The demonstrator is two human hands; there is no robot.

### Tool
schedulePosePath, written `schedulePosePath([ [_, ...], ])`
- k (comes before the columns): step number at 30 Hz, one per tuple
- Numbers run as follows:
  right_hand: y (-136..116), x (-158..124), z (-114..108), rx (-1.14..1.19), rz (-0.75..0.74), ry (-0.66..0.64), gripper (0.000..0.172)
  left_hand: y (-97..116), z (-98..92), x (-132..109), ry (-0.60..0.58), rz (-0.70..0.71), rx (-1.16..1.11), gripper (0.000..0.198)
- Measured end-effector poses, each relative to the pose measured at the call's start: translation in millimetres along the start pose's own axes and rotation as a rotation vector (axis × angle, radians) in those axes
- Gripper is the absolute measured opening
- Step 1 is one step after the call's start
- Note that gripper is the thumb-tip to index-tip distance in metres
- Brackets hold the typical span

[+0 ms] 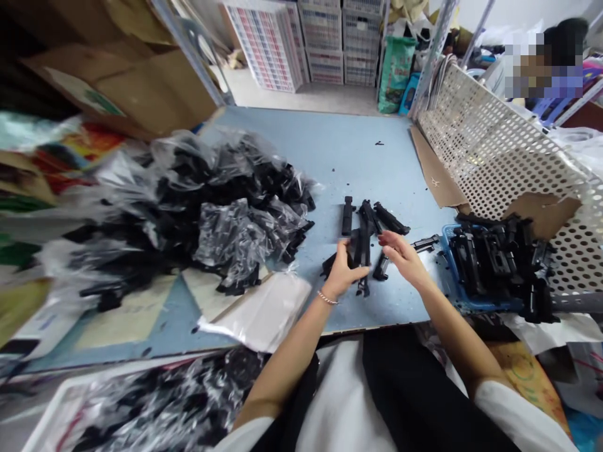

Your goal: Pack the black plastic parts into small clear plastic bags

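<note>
Over the blue table, my left hand (343,274) has its thumb and fingers around a long black plastic part (364,242) near its lower end. Part of that grip is hidden behind the hand. To the right, my right hand (404,256) hovers beside the same group of parts, fingers extended and slightly bent, holding nothing I can see. Several loose black parts lie about the hands: one upright in view (347,216), one slanting part (392,220) beyond my right fingers, and another (425,243) just right of that hand.
A large heap of clear bags with black parts (240,238) covers the table's left side. At right stands a blue basket (450,267) piled with black parts, beside a perforated panel (509,144). A white plastic bag (264,307) lies at the front edge. A person (546,63) is at back right.
</note>
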State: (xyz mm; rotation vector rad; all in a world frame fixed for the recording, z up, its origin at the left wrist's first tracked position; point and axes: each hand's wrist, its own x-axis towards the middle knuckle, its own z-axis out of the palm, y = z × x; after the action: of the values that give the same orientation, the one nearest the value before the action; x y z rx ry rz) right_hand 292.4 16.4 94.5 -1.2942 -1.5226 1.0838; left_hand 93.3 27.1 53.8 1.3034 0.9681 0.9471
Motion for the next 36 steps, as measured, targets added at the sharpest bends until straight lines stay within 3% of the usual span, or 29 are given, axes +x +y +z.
schedulePosePath([
  [2, -7.8, -9.9, 14.4, 0.134, -0.009, -0.012, 0.067, 5.7, 3.5, -19.9, -0.225, -0.057, -0.294, 0.083],
  [4, -15.4, -13.9, 28.2, 0.193, -0.007, -0.039, 0.069, 6.8, 9.9, -37.8, -0.310, -0.114, -0.383, 0.090],
  [7, -22.6, -16.4, 45.3, 0.200, -0.020, -0.022, 0.059, 5.6, 15.3, -57.3, -0.180, -0.122, -0.194, 0.090],
  [11, -25.6, -20.2, 59.3, 0.180, -0.055, 0.013, 0.053, 12.4, 4.9, -77.2, -0.040, -0.111, 0.083, 0.060],
  [14, -28.3, -23.4, 66.0, 0.154, -0.081, -0.003, 0.051, 20.9, -5.6, -91.8, 0.001, -0.134, 0.186, 0.051],
  [18, -31.4, -28.0, 75.9, 0.128, -0.110, 0.028, 0.048, 24.6, -12.6, -101.3, -0.013, -0.126, 0.090, 0.057],
  [21, -28.9, -31.1, 81.9, 0.051, -0.133, 0.030, 0.049, 23.7, -12.5, -101.2, 0.000, -0.017, -0.009, 0.084],
  [23, -24.8, -32.3, 82.4, -0.019, -0.178, -0.048, 0.050, 22.9, -10.4, -100.9, 0.009, -0.007, -0.123, 0.093],
  [25, -19.3, -32.1, 78.9, -0.062, -0.255, -0.104, 0.052, 21.8, -8.1, -101.2, 0.003, -0.059, -0.275, 0.085],
  [29, -7.1, -27.3, 63.0, -0.301, -0.408, -0.034, 0.033, 18.4, -7.5, -100.9, 0.003, -0.118, -0.489, 0.076],
  [31, -1.3, -24.4, 54.3, -0.463, -0.449, -0.042, 0.025, 16.4, -8.0, -98.9, -0.015, -0.147, -0.519, 0.072],
  [36, 6.9, -21.8, 39.7, -0.616, -0.452, -0.070, 0.036, 12.8, -2.1, -94.3, -0.056, -0.211, -0.478, 0.071],
])
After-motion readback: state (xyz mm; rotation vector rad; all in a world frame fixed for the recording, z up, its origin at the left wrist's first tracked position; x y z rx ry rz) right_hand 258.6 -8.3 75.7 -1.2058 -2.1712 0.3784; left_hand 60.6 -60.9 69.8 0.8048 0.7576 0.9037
